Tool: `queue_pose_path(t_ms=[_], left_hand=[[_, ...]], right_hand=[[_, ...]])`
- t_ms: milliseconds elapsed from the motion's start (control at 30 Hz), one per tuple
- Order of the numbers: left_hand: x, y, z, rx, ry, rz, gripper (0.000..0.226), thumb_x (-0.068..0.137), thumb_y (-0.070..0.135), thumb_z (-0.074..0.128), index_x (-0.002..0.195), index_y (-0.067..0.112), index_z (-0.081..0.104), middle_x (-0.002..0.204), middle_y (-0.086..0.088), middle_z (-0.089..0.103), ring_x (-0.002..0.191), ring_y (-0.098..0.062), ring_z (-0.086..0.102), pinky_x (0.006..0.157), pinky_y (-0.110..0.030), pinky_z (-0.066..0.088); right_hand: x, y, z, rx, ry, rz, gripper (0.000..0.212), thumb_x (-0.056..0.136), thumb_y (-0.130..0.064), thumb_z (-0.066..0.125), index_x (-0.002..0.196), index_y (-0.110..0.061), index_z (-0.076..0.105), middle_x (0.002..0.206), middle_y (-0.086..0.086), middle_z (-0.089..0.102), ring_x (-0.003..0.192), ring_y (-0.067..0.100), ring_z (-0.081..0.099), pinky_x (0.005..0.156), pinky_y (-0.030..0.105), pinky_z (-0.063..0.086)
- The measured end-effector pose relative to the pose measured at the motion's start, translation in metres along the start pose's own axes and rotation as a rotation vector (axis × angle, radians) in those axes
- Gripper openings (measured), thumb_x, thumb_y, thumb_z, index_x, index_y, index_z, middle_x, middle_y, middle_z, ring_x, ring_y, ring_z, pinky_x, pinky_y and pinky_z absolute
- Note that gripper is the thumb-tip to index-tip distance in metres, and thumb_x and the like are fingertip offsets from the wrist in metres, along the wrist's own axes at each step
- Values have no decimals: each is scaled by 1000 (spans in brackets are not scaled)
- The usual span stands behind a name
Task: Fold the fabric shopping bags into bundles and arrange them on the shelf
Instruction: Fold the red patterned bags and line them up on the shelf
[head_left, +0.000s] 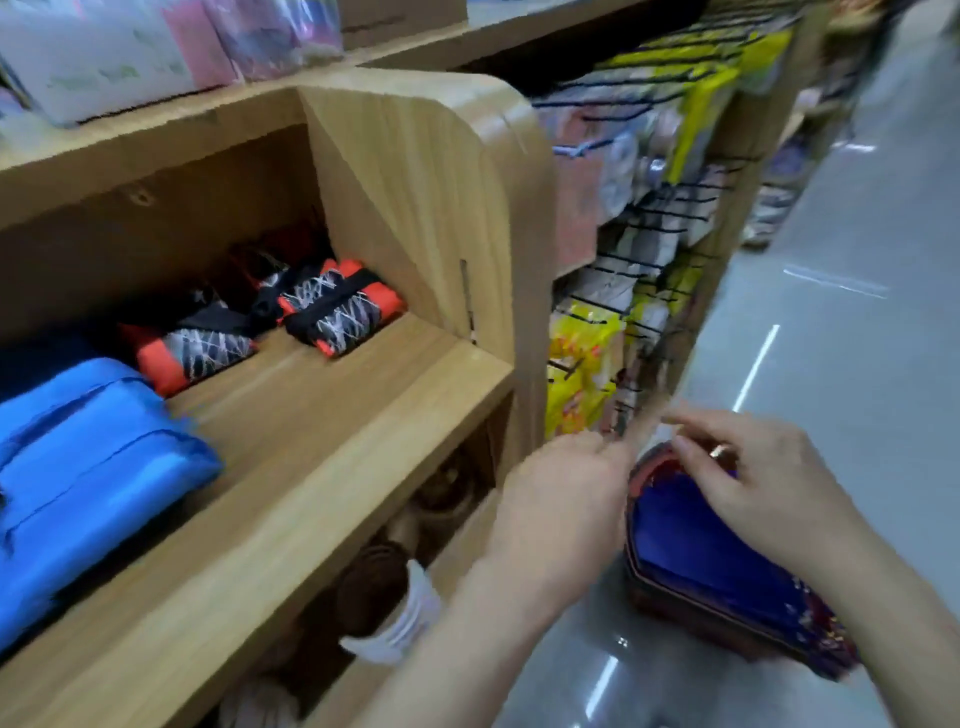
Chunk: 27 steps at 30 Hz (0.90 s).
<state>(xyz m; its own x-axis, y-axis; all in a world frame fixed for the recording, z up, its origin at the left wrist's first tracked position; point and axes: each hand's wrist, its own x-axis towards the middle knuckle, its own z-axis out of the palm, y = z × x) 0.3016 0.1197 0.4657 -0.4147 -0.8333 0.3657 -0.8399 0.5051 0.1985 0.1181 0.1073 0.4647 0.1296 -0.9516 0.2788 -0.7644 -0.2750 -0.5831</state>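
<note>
A dark blue fabric bag (696, 545) with a red patterned edge hangs between my hands at the lower right, off the shelf. My left hand (561, 493) grips its upper left edge. My right hand (748, 478) pinches the top edge with thumb and fingertips. On the wooden shelf (332, 431) lie two orange bundles with a grey pattern and black bands, one (340, 306) at the right end, another (195, 351) to its left. A bright blue folded bag (83, 462) fills the shelf's left part.
Hooks with yellow and white packets (587, 364) hang on the rack's side panel right of the shelf. A lower shelf holds brown and white round items (379, 592). Packets (104, 57) sit on the top shelf. Grey glossy floor (831, 312) stretches to the right.
</note>
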Motion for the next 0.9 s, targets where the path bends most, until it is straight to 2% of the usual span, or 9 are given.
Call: queue_pose_path(t_ms=[67, 200, 333, 433, 533, 700, 900], left_hand=[[10, 11, 35, -35, -109, 29, 9, 74, 15, 56, 80, 17, 62, 74, -4, 58, 74, -30, 61, 54, -37, 53], [35, 30, 119, -28, -337, 37, 1, 74, 18, 61, 75, 19, 61, 75, 0, 59, 77, -27, 61, 53, -36, 52], [71, 61, 196, -50, -548, -9, 13, 84, 17, 51, 89, 18, 63, 89, 0, 63, 89, -26, 60, 70, -39, 52], [95, 79, 248, -117, -637, -52, 25, 83, 13, 46, 97, 20, 65, 98, 0, 64, 96, -23, 59, 77, -40, 52], [117, 84, 303, -157, -680, -120, 34, 85, 11, 46, 111, 22, 65, 110, 1, 65, 107, -22, 57, 85, -38, 50], [139, 80, 408, -203, -787, -191, 39, 87, 13, 51, 121, 23, 67, 123, 1, 66, 116, -21, 57, 97, -33, 45], [125, 65, 592, -193, -1020, -190, 28, 86, 18, 55, 111, 22, 68, 111, -6, 67, 108, -28, 60, 89, -36, 48]], right_hand=[[-8, 42, -13, -101, -67, 101, 26, 89, -14, 68, 113, -22, 72, 103, -1, 75, 94, 25, 69, 83, 34, 51], [-27, 133, -38, -197, -195, 280, 31, 90, -17, 65, 120, -23, 69, 110, 0, 72, 102, 24, 65, 89, 33, 49], [-43, 235, -61, -266, -292, 402, 41, 92, -24, 61, 133, -26, 59, 128, -4, 63, 118, 19, 57, 94, 27, 41], [-55, 301, -70, -225, -334, 551, 46, 95, -28, 58, 140, -27, 51, 123, -4, 60, 114, 19, 56, 90, 29, 42], [-62, 358, -66, -133, -316, 669, 51, 94, -25, 61, 143, -22, 47, 133, 1, 57, 122, 21, 52, 100, 32, 40], [-65, 445, -21, -17, -324, 874, 59, 92, -26, 65, 146, -19, 43, 143, 6, 51, 130, 25, 48, 107, 36, 38], [-95, 557, 111, 33, -440, 1040, 64, 91, -27, 67, 147, -16, 40, 143, 9, 51, 131, 27, 48, 108, 37, 39]])
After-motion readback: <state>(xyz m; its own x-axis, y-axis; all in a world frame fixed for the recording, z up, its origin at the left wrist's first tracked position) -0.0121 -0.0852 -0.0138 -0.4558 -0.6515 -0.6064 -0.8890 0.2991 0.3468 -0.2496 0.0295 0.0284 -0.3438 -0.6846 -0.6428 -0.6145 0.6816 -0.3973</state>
